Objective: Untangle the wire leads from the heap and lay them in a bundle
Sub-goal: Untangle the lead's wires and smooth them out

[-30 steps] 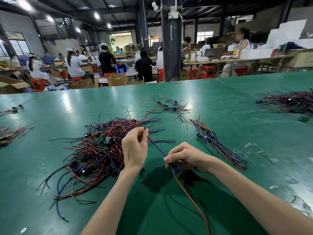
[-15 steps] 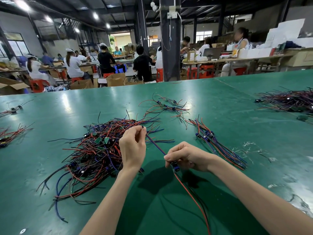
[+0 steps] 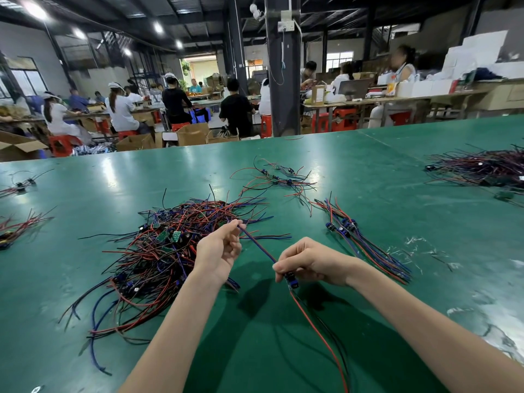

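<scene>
A tangled heap [image 3: 158,251] of red, blue and black wire leads with small green boards lies on the green table, left of centre. My left hand [image 3: 218,251] pinches the far end of one lead [image 3: 259,246] just right of the heap. My right hand [image 3: 309,263] grips the same lead at its small blue part, and the blue-purple wire is stretched between both hands. Red and black wires trail from my right hand toward me. A laid-out bundle [image 3: 365,245] of leads lies to the right of my hands.
A loose group of leads [image 3: 278,180] lies farther back. Another heap [image 3: 482,168] sits at the far right, and small clusters [image 3: 17,228] at the left edge. The green table [image 3: 368,177] extends all round. People work at tables in the background.
Both hands have stayed in nearly the same place, holding the same lead stretched between them. The heap and bundle have not moved.
</scene>
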`<state>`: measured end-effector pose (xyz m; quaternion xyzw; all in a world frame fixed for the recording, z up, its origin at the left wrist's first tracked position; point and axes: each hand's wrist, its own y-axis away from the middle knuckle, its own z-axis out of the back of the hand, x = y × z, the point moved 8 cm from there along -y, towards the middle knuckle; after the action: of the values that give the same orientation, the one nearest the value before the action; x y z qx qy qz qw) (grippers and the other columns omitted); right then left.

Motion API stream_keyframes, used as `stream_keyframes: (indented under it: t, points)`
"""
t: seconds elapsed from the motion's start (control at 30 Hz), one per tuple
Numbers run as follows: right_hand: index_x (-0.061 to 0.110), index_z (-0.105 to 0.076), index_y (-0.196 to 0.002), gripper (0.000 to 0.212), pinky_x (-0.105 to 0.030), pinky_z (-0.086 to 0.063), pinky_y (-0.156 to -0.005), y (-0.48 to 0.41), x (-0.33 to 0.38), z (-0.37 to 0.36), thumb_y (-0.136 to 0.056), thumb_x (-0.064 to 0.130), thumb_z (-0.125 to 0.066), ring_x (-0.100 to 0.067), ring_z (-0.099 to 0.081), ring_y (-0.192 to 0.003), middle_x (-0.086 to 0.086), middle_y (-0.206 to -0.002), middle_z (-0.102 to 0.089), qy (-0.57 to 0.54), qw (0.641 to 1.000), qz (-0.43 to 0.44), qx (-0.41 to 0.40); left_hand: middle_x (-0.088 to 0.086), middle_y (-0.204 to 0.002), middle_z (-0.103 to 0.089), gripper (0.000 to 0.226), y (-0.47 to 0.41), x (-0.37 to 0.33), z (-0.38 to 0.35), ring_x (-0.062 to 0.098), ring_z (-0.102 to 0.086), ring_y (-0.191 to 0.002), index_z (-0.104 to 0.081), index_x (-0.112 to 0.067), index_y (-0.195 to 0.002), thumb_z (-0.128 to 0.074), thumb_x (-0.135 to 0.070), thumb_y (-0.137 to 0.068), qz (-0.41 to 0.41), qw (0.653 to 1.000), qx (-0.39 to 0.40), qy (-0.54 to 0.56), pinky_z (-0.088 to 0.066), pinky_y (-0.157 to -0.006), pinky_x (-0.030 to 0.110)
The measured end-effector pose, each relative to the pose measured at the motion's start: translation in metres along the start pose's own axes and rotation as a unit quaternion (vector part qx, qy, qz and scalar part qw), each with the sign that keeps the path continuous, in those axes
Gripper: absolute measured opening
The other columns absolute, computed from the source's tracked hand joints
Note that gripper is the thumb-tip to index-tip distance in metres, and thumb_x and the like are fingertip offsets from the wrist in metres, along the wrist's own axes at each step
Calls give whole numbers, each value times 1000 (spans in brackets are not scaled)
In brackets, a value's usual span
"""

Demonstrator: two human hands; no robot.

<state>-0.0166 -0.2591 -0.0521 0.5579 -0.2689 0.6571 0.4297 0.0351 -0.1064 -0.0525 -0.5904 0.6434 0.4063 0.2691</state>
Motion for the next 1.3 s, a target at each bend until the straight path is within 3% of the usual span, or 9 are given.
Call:
stream_keyframes:
  t: [0.23,0.37,0.5,0.6,1.0,1.2,1.3]
  points:
    - [14,-71,-66,21,-12,-18,-35,1,0,1,-86,17,-66,-3,-28,-37,8,-52,-60,8,1000,-1,-18,-3,-57,-60,11,-2,-3,3,3,-49,-47,-72,-4,-77,-68,-11,-85,-39,995,-8,-90,-43,-43,13]
    - [11,-70,-68,19,-12,-18,-36,1,-1,1,-86,16,-66,-2,-27,-38,8,-53,-61,11,1000,-5,-22,-1,-68,-64,11,1,2,0,1,-53,-50,-72,-3,-88,-69,-12,-83,-46,991,2,-124,-44,-46,14]
    - [10,-70,-69,19,-12,-19,-37,1,-1,0,-87,15,-66,-2,-27,-38,9,-53,-62,14,1000,-7,-21,-2,-67,-67,8,5,5,-6,3,-53,-53,-73,-12,-73,-72,-14,-81,-52,987,12,-151,-44,-51,14]
    - [10,-70,-68,20,-11,-20,-37,2,0,-1,-87,14,-65,-1,-29,-37,9,-55,-63,24,999,-7,-21,-5,-66,-69,7,7,7,-11,1,-53,-54,-72,-12,-76,-71,-14,-82,-57,984,28,-167,-43,-50,12]
    - [13,-71,-66,19,-15,-19,-39,2,-2,-1,-85,16,-67,-9,-31,-48,-5,-70,-66,37,999,-16,-28,7,-71,-68,9,12,6,-18,8,-49,-57,-73,-10,-72,-72,-5,-79,-101,969,44,-220,-39,-57,19]
    - [14,-70,-65,21,-14,-19,-38,1,-1,3,-85,16,-67,-4,-30,-41,-1,-67,-67,31,999,-15,-35,6,-74,-71,12,7,1,-15,3,-56,-57,-71,-13,-83,-71,-2,-79,-154,950,39,-269,-44,-57,13]
    - [13,-70,-66,20,-15,-18,-38,1,-1,4,-85,16,-67,-5,-31,-41,-5,-68,-67,29,999,-14,-38,4,-74,-70,16,9,-5,-17,2,-60,-61,-67,-16,-85,-72,-2,-79,-226,914,37,-336,-48,-64,16]
